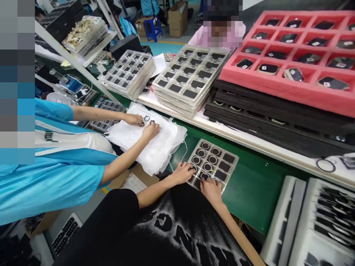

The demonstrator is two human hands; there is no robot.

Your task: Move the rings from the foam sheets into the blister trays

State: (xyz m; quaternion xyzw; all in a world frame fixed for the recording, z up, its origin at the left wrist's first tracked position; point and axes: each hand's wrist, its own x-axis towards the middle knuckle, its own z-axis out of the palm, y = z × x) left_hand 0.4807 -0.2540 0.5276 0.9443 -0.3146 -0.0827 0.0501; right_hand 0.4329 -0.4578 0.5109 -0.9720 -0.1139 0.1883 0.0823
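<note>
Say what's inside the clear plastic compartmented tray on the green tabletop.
The clear plastic tray holds round black pieces with pale rims and flat black rectangles. The left grip and right grip cover parts of it; what lies beneath them is hidden.

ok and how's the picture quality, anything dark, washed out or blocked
In the head view, mosaic blocks cover the left edge and part of the top; the white sheets look brightest, nearly washed out; the lower-left corner is murky; the ring tray reads fairly clearly.

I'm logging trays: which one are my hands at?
The clear tray on the green table, holding rings; the clear stacked trays on the white shelf show none.
</note>
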